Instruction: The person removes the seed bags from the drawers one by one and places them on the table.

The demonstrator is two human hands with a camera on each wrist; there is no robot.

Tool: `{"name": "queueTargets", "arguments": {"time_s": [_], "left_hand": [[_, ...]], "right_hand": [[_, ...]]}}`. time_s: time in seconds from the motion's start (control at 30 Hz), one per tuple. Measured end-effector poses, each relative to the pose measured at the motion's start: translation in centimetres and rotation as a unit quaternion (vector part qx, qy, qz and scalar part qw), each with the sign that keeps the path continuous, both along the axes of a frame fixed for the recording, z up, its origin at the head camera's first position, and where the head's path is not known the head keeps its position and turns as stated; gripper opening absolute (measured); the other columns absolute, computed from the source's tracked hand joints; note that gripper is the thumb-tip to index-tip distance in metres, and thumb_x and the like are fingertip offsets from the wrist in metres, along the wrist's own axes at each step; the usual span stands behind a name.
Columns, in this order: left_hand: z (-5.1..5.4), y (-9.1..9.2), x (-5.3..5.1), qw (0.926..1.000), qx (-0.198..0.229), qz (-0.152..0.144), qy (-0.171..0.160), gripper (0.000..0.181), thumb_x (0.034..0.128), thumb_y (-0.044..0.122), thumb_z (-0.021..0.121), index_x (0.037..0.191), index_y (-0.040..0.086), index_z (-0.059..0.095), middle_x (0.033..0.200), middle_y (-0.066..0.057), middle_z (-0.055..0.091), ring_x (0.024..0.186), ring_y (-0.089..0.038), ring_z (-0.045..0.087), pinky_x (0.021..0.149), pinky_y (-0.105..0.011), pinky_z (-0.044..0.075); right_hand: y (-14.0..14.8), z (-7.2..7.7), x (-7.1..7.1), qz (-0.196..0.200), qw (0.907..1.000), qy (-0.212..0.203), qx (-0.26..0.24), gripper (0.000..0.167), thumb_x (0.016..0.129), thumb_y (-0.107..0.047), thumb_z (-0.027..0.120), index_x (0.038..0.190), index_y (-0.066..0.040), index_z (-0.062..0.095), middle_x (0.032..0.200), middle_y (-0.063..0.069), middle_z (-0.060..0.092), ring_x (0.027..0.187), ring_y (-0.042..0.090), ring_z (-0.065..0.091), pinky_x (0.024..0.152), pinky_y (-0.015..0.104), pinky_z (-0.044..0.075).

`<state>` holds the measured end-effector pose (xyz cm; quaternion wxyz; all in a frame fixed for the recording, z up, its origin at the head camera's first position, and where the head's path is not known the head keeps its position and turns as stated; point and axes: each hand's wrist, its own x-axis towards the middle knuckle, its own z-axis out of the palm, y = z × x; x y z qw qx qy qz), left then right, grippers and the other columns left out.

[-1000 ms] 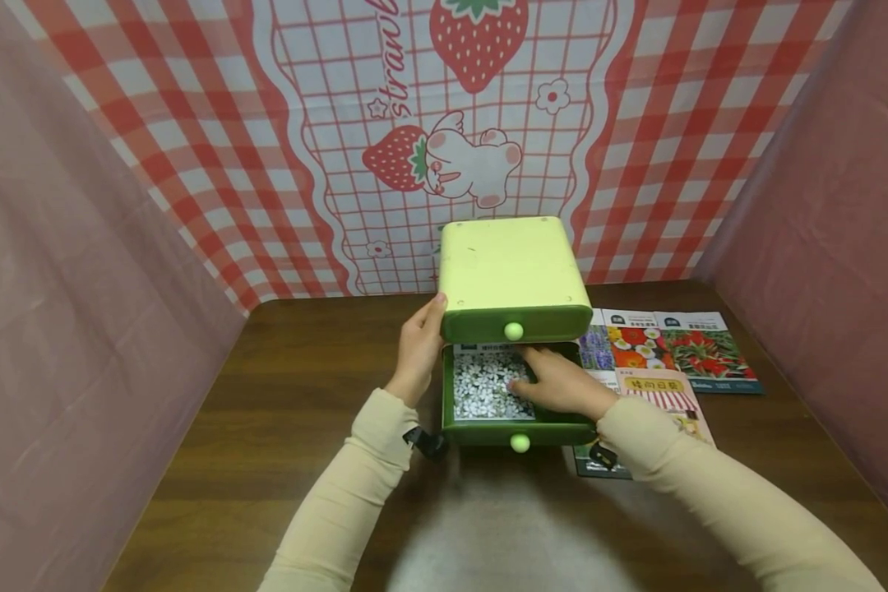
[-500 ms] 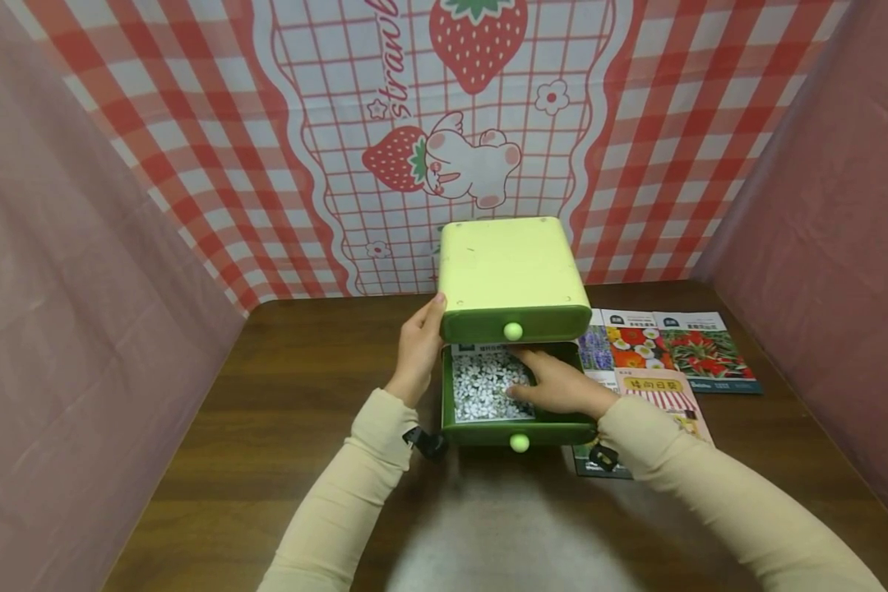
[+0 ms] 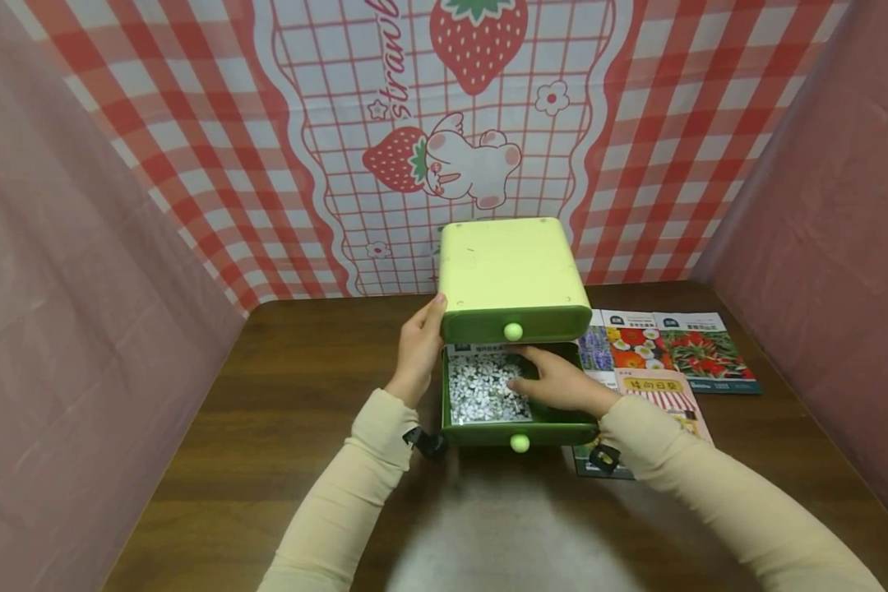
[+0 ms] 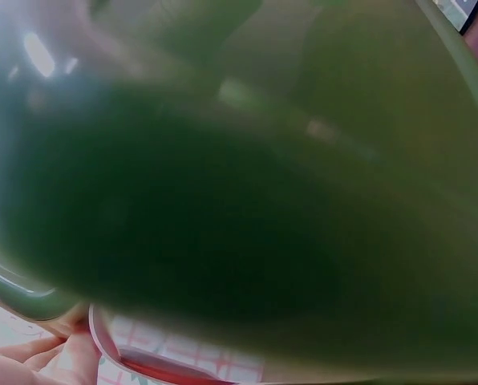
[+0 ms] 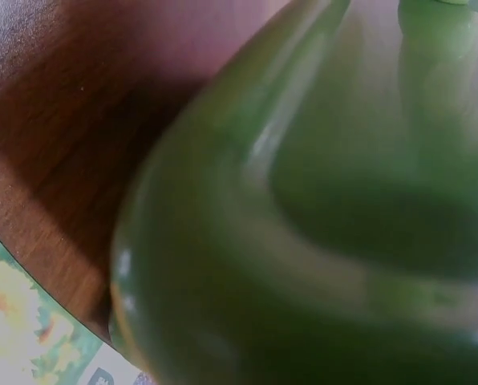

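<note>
A small two-drawer storage box, pale yellow with green fronts, stands at the table's back. Its lower drawer is pulled out and holds a seed packet printed with white flowers. My left hand rests against the box's left side, its thumb at the front upper corner. Inside the drawer, my right hand touches the packet's right part with spread thumb and index finger; the other fingers are hidden. Green drawer surfaces fill most of both wrist views. Left fingers show at the lower left of the left wrist view.
Several flower seed packets lie on the wooden table right of the box. A pink packet with a striped awning overlaps them. A red-and-white checked cloth hangs behind, with pink curtains at the sides.
My right hand and the white-flower packet have shifted slightly left inside the drawer. The left hand stays at the box's side.
</note>
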<state>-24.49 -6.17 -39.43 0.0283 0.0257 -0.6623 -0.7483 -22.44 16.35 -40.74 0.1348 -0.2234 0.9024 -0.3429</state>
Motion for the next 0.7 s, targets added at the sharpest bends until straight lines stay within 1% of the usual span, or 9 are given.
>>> {"name": "queueTargets", "arguments": {"time_s": [0.07,0.2,0.33,0.43,0.5,0.6,0.7], "left_hand": [[0.00,-0.01,0.02,1.0000,-0.003,0.002,-0.002,0.056,0.0988,0.049,0.052,0.142,0.012,0.053,0.144,-0.003,0.055,0.114,-0.019,0.061,0.099,-0.036,0.052],[-0.02,-0.04,0.03,1.0000,-0.007,0.002,-0.003,0.056,0.0987,0.049,0.052,0.142,0.013,0.053,0.144,-0.002,0.054,0.117,-0.020,0.060,0.099,-0.036,0.052],[-0.07,-0.02,-0.01,1.0000,-0.009,0.002,0.000,0.056,0.0988,0.049,0.052,0.142,0.014,0.053,0.144,-0.001,0.054,0.115,-0.018,0.060,0.096,-0.035,0.053],[-0.08,0.01,-0.04,1.0000,-0.006,0.003,0.003,0.055,0.0991,0.048,0.052,0.141,0.013,0.054,0.143,-0.002,0.055,0.110,-0.017,0.061,0.093,-0.033,0.054],[-0.05,0.03,-0.03,1.0000,-0.003,0.003,0.004,0.055,0.0993,0.048,0.052,0.141,0.012,0.054,0.143,-0.003,0.055,0.109,-0.016,0.062,0.094,-0.032,0.054],[0.01,0.04,0.03,1.0000,-0.001,0.001,0.005,0.055,0.0996,0.047,0.052,0.141,0.012,0.053,0.144,-0.003,0.055,0.111,-0.017,0.061,0.096,-0.034,0.054],[0.03,0.00,0.07,1.0000,0.000,0.000,0.005,0.055,0.0998,0.047,0.051,0.142,0.012,0.053,0.145,-0.003,0.054,0.114,-0.018,0.060,0.098,-0.036,0.053]], "right_hand": [[-0.01,-0.01,0.02,-0.004,1.0000,-0.001,-0.002,0.062,0.098,-0.025,0.059,0.151,-0.005,0.036,0.153,0.026,0.037,0.139,0.046,0.037,0.110,0.063,0.036],[0.01,0.08,0.08,-0.008,0.9999,-0.005,-0.007,0.061,0.098,-0.026,0.059,0.151,-0.006,0.036,0.153,0.026,0.037,0.139,0.046,0.037,0.109,0.063,0.036],[0.04,0.15,0.13,-0.025,0.9983,-0.035,-0.038,0.058,0.099,-0.026,0.058,0.150,-0.007,0.038,0.154,0.024,0.036,0.141,0.045,0.034,0.110,0.063,0.036],[0.06,0.22,0.24,-0.039,0.9940,-0.071,-0.074,0.058,0.099,-0.025,0.058,0.151,-0.008,0.037,0.156,0.022,0.033,0.142,0.045,0.032,0.111,0.061,0.036],[0.07,0.28,0.37,-0.042,0.9911,-0.088,-0.091,0.058,0.100,-0.024,0.056,0.151,-0.007,0.035,0.157,0.021,0.031,0.143,0.044,0.031,0.111,0.061,0.037],[-0.01,0.36,0.58,-0.056,0.9872,-0.104,-0.107,0.057,0.100,-0.023,0.055,0.152,-0.007,0.034,0.158,0.020,0.031,0.143,0.044,0.031,0.112,0.060,0.037],[-0.19,0.41,0.73,-0.070,0.9835,-0.110,-0.125,0.056,0.101,-0.020,0.053,0.151,-0.003,0.034,0.156,0.021,0.033,0.141,0.043,0.035,0.112,0.057,0.038]]}}
